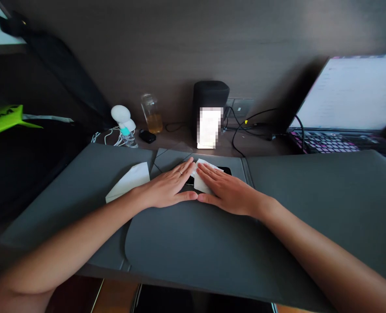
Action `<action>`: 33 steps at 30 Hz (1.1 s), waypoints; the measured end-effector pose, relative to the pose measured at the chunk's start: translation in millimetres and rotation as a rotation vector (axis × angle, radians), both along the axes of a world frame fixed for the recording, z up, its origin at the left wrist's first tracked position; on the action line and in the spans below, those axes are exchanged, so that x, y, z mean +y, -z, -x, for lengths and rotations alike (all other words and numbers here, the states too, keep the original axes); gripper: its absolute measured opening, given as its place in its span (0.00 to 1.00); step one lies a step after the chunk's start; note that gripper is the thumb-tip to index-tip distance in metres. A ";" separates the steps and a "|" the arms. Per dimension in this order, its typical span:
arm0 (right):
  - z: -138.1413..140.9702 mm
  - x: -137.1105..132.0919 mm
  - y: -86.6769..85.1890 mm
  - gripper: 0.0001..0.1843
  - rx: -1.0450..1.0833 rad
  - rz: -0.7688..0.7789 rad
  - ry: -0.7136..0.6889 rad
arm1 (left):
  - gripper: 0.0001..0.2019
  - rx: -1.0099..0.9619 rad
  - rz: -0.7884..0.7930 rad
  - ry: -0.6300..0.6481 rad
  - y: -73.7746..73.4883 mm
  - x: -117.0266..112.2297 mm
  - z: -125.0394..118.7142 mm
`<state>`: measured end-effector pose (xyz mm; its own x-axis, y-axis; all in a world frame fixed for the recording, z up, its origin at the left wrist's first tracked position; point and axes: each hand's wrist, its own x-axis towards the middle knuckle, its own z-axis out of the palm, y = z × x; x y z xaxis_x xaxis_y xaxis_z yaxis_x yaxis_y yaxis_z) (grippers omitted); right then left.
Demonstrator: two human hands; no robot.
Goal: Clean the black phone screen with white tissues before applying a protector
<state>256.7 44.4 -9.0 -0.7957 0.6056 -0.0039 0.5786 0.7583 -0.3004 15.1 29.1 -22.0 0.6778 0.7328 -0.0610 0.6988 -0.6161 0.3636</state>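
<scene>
My left hand (168,188) and my right hand (227,191) lie flat, palms down, side by side on a grey desk mat (193,248). Their thumbs nearly touch. The fingers of both hands are stretched out and rest on a small white paper or cloth (200,179), which partly covers a dark flat object (224,170). A ring shows on a finger of my left hand. A white envelope (129,180) lies on the mat just left of my left hand, and my wrist rests on its lower corner.
A black speaker (210,102) with a bright blurred patch stands at the back. A jar of amber liquid (151,114), a white mushroom-shaped lamp (123,118) and white cables sit back left. An open laptop (349,113) and black cables are at right. A green object (2,119) lies far left.
</scene>
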 end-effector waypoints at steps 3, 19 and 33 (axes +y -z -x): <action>-12.1 3.6 -3.4 0.47 -0.054 0.073 0.022 | 0.45 0.022 0.025 -0.012 -2.6 -0.3 -0.4; -37.2 4.4 -17.0 0.58 -0.184 0.247 -0.043 | 0.51 -0.046 0.002 -0.031 2.7 2.8 1.3; 7.4 -11.7 -10.0 0.54 -0.078 0.182 -0.191 | 0.44 -0.086 -0.020 0.005 6.4 1.7 1.4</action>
